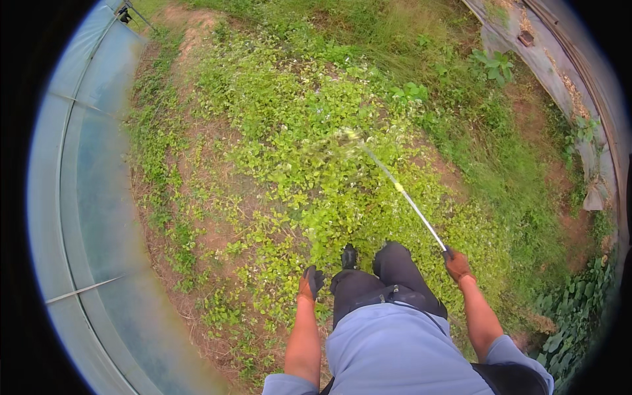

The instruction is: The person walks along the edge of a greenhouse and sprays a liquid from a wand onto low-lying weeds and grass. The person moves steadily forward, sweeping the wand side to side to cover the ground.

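We wear a pale blue short-sleeved shirt, dark trousers crossed by a dark strap at the waist, black shoes, and reddish-brown gloves with dark palms on the left grip and right grip, forearms otherwise uncovered.

A: Site type?
B: Outdoor growing plot between plastic tunnel greenhouses.
A: Evidence?
B: Low green weeds over bare reddish soil ahead of the grip; translucent film wall with frame ribs far to its left; a second film-covered tunnel edge ahead and to its right.
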`<state>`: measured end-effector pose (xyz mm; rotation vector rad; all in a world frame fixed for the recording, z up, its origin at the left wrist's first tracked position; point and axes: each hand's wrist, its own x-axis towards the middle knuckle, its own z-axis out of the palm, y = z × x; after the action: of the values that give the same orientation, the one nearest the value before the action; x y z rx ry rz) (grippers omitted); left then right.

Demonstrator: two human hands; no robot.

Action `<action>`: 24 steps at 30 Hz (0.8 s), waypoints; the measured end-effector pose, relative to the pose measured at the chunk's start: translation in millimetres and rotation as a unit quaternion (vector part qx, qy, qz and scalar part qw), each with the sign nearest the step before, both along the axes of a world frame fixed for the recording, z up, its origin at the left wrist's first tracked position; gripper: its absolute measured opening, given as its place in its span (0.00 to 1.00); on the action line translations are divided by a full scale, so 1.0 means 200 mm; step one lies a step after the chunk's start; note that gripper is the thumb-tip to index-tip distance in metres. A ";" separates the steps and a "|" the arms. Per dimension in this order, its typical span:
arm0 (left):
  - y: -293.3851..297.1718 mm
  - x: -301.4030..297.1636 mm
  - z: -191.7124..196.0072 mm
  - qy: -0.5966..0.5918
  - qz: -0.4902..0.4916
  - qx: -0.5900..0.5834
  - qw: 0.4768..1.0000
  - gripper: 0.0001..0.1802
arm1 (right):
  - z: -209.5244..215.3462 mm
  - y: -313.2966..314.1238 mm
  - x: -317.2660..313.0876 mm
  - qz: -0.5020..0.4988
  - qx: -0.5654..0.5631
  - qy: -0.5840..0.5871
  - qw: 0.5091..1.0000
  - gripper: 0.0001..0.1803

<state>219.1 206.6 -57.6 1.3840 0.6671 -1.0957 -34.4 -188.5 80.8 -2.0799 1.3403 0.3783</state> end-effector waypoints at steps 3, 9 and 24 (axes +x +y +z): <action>0.09 -0.04 -0.04 0.008 0.001 0.005 1.000 0.26 | -0.10 -0.14 -0.16 -0.087 -0.025 0.031 0.995 0.18; 0.15 -0.11 -0.03 -0.027 -0.023 0.057 0.998 0.23 | -0.26 -0.30 -0.03 -0.202 0.042 -0.032 0.978 0.19; -0.57 0.40 0.28 -0.077 0.037 0.052 0.995 0.29 | -0.18 -0.75 0.64 -0.016 0.000 -0.073 0.997 0.19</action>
<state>298.7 92.9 -0.6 1.5049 0.6655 -0.8946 93.5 -338.8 44.0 -2.0420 1.2845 0.2071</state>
